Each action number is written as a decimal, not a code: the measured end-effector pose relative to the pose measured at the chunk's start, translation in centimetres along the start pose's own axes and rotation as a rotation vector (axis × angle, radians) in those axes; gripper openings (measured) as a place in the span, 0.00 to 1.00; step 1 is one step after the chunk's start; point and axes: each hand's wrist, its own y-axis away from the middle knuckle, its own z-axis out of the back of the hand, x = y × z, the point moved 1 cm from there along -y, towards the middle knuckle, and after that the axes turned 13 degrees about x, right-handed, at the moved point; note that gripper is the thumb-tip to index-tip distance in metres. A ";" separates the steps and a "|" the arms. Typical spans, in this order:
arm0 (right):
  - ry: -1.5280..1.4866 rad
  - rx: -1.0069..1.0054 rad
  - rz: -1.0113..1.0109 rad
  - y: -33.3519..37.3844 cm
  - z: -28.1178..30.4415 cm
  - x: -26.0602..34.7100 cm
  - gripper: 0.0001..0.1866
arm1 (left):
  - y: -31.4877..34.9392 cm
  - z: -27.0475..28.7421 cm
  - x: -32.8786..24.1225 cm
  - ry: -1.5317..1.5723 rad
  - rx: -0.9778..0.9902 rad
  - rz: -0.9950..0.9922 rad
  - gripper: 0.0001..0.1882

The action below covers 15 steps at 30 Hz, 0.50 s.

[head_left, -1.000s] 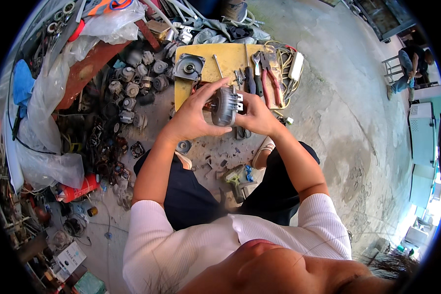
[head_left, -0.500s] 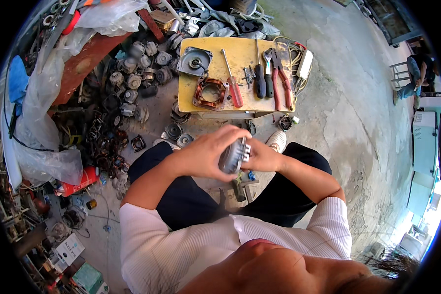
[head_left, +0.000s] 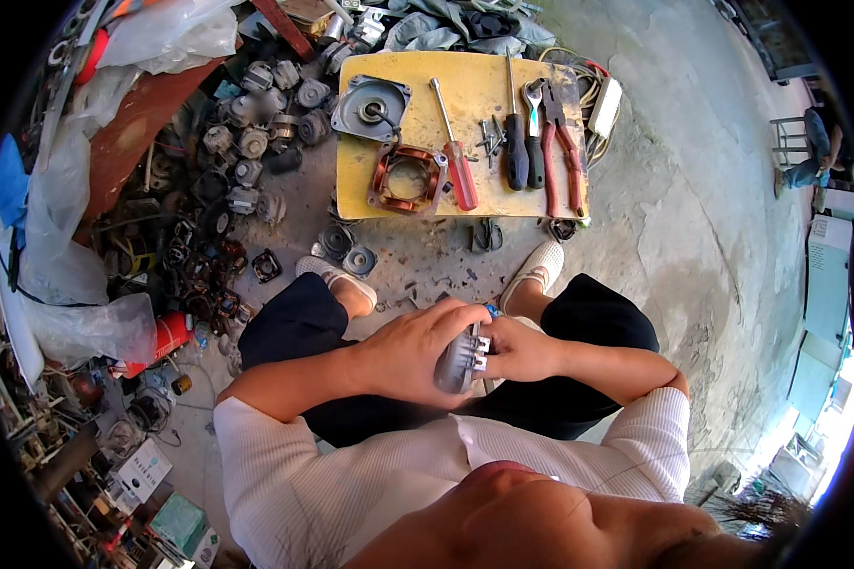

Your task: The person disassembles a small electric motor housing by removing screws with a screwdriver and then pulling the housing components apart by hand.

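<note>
Between my hands, over my lap, is a round grey metal motor housing with pale mounting lugs on its right edge. My left hand is wrapped round its left side, fingers arched over the top. From the right, my right hand closes on the lug side, its fingertips partly hidden. A small blue bit shows just beyond the fingers; its kind is unclear. Ahead, a yellow-topped table bears a square motor end cover and a copper-wound stator.
Also on the table lie a red-handled screwdriver, a black-handled screwdriver, a ratchet wrench, red-handled pliers and several screws. Old motors heap up at left. A power strip hangs by the table's right edge.
Both hands have drawn the motor housing nearer to my body, and it has turned slightly. My view has shifted a little, so more floor shows below the table.
</note>
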 end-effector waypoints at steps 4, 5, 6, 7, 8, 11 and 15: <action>-0.007 0.027 -0.053 0.6 0.4 2.0 0.16 | 0.0 -0.4 0.1 0.002 -0.062 -0.039 0.43; -0.013 0.035 -0.094 0.6 0.6 2.3 0.16 | -0.1 -0.4 0.2 -0.004 -0.079 -0.053 0.43; 0.045 0.019 -0.079 0.7 0.7 2.3 0.16 | -0.1 -0.3 0.3 -0.010 -0.097 -0.066 0.43; 0.104 0.004 -0.064 0.9 0.8 2.3 0.16 | 0.0 -0.2 0.5 -0.007 -0.090 -0.034 0.43; 0.167 -0.016 -0.048 1.2 1.0 2.3 0.17 | 0.1 0.1 0.8 -0.009 -0.082 -0.008 0.44; 0.192 -0.078 -0.109 2.8 2.7 1.9 0.16 | 1.1 2.7 2.8 -0.004 -0.232 0.191 0.45; -0.006 -0.400 0.049 2.8 4.1 1.0 0.13 | 1.5 3.0 4.0 0.833 -0.235 0.065 0.50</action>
